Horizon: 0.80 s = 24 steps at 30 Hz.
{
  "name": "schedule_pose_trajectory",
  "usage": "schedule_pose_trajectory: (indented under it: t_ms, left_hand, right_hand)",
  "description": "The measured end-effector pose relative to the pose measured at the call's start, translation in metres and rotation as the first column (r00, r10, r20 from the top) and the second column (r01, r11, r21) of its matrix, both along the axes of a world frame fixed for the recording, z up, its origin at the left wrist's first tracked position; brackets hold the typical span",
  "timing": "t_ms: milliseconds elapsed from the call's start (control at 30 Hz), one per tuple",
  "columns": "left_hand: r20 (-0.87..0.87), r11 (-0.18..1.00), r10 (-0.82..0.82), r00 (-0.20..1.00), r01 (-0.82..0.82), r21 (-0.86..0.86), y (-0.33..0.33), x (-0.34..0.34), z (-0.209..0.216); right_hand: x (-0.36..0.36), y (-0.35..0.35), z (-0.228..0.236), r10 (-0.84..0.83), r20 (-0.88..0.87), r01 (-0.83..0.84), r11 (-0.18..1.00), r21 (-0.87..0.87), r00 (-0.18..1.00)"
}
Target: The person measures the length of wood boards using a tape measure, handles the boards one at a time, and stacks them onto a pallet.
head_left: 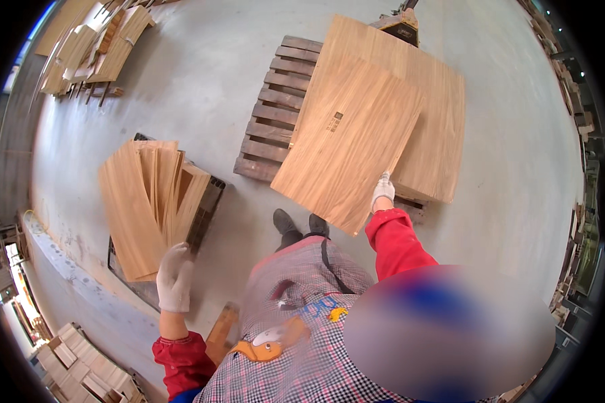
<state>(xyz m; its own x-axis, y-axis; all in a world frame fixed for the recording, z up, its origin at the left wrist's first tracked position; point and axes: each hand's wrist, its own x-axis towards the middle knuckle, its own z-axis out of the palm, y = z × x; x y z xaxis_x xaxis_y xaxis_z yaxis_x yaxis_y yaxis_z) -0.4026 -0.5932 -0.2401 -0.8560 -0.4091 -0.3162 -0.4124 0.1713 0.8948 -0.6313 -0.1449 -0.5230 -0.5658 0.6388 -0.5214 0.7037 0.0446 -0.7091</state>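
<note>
My right hand (383, 189), in a white glove, grips the right edge of a wood-grain panel (356, 144) near its closest corner. A small dark printed mark shows on that panel. It lies at an angle over a larger wood panel (440, 121) on a slatted wooden pallet (269, 127). My left hand (174, 279), also gloved in white, is held out at the lower left with fingers extended and nothing visible in it. It is close to the near end of several fanned-out wood boards (131, 211).
Those boards rest on a dark pallet (208, 208). A pallet jack (402, 30) stands beyond the large panel. More wood pieces are stacked at the far left (107, 54) and the lower left (81, 366). A wooden piece (222, 332) stands beside my left forearm.
</note>
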Motion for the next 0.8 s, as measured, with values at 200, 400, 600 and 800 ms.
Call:
schedule_pose_trajectory:
  t_ms: [200,400,600,800]
  left_hand:
    - [0.033,0.998,0.050,0.998,-0.051,0.046,0.043,0.011,-0.013]
    - [0.072,1.000,-0.022,0.997,0.023,-0.010,0.085,0.032,-0.035]
    - [0.180,0.985,0.042,0.983,-0.071,0.155,0.083,0.056,-0.029]
    - [0.215,0.919,0.255,0.943,-0.305,0.250,0.031,0.124,-0.087]
  right_hand:
    - [-0.003,0.019,0.034,0.349,0.236,-0.421,0.760,0.496,0.907]
    - [-0.017,0.008,0.077,0.399,0.063,-0.404,0.896,0.183,0.915]
    - [-0.026,-0.018,0.047,0.487,-0.117,-0.500,0.846,-0.184,0.866]
    - [-0.009,-0.136,0.053,0.781,-0.204,-0.805,0.551,-0.221,0.591]
